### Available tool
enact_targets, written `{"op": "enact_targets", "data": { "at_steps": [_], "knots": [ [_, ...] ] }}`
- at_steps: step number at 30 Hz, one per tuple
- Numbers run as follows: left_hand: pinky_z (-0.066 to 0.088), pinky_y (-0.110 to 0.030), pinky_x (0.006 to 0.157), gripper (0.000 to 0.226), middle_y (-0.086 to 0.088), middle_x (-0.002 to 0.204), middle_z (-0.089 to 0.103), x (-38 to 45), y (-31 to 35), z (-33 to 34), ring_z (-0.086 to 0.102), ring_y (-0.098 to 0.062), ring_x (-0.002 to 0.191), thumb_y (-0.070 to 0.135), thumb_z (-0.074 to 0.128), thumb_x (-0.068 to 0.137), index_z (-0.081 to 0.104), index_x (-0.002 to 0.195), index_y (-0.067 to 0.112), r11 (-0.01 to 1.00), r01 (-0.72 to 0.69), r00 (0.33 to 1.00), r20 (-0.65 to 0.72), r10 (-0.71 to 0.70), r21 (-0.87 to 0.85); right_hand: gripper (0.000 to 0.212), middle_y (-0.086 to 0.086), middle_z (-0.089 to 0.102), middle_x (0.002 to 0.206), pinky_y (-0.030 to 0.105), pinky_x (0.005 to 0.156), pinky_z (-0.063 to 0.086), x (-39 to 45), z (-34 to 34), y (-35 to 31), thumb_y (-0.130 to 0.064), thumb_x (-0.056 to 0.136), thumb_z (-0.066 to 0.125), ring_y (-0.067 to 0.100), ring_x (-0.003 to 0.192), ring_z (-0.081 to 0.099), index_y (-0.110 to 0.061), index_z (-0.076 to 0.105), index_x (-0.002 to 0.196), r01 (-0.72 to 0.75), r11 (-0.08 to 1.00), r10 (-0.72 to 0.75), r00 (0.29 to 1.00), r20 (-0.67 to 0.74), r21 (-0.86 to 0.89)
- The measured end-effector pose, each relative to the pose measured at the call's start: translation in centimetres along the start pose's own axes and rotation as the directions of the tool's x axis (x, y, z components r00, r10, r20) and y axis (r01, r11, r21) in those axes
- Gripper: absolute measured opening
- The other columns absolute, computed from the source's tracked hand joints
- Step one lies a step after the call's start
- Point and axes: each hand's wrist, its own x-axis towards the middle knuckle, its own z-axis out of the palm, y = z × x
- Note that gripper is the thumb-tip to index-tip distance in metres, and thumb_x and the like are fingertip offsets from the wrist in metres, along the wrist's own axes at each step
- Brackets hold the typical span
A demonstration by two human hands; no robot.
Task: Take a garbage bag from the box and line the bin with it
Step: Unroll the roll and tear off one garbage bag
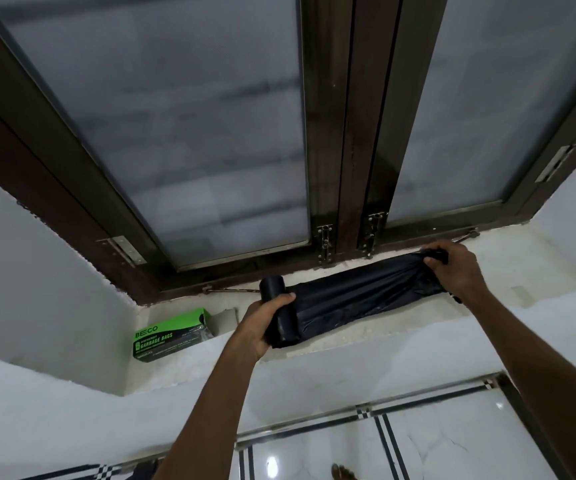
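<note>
Garbage bag [359, 292], black and unrolled from its roll [276, 313], stretches taut between your two hands above the window sill [376, 332], its long axis running left to right and climbing slightly toward the window frame [328, 133] at the right end. Your left hand [262, 323] is wrapped closed around the roll, thumb over the top, anchoring it so the sheet can be drawn out against it. Your right hand [452, 268] is clenched on the bag's bunched far end, fingers curled tight over gathered plastic; pulling from both ends like this looks meant to expose and strain the perforation so one bag tears free. Where that tear line sits cannot be made out against the dark, creased film. The roll itself lies crosswise to the bag, its open core pointing up and away toward the glass. The green box [172, 332] lies on the sill just to the left of your left hand, its end flap open, set down there presumably to free both hands. No bin shows in the head view, so lining has not yet begun.
</note>
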Motion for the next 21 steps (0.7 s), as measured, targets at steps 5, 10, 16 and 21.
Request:
{"op": "enact_targets", "data": {
  "at_steps": [5,10,16,21],
  "knots": [
    [0.057,-0.039,0.077,0.036,-0.013,0.107,0.071,0.0,-0.2,1.4,0.067,-0.03,0.097,0.021,0.076,0.077,0.066,0.11,0.011,1.0,0.017,0.999,0.043,-0.017,0.014,0.034,0.013,0.06,0.123,0.051,0.101,0.037,-4.3,2.8,-4.7,-0.021,0.087,0.063,0.036,0.12,0.05,-0.017,0.063,0.121,0.221,0.816,-0.332,0.936,-0.119,-0.534],
    [0.055,-0.041,0.084,0.034,-0.016,0.11,0.07,-0.3,-0.2,2.7,0.066,-0.031,0.101,0.02,0.073,0.08,0.065,0.112,0.011,1.0,-0.002,0.988,0.154,-0.002,0.024,0.032,0.001,0.067,0.12,0.035,0.096,0.046,-7.7,6.6,-9.1,-0.035,0.094,0.059,0.02,0.115,0.057,-0.02,0.065,0.122,0.527,0.849,-0.512,0.838,0.191,-0.034],
    [0.051,-0.048,0.097,0.043,-0.015,0.111,0.07,-0.7,0.1,2.3,0.065,-0.033,0.106,0.033,0.075,0.079,0.063,0.116,0.013,0.999,0.013,0.97,0.244,-0.003,-0.039,0.027,-0.017,0.071,0.091,0.021,0.081,0.049,-7.2,8.0,-7.5,-0.055,0.088,0.064,-0.003,0.087,0.063,-0.031,0.073,0.097,0.162,0.938,-0.302,0.816,0.494,0.306],
    [0.055,-0.044,0.089,0.053,-0.014,0.103,0.075,-0.7,-0.4,1.6,0.069,-0.032,0.101,0.048,0.076,0.076,0.067,0.115,0.014,0.994,0.03,0.985,0.174,-0.011,-0.104,0.033,0.002,0.061,0.06,0.02,0.056,0.045,-5.8,6.3,-6.0,-0.039,0.076,0.082,0.005,0.056,0.058,-0.01,0.068,0.067,0.183,0.925,-0.318,0.851,0.417,0.332]
  ]
}}
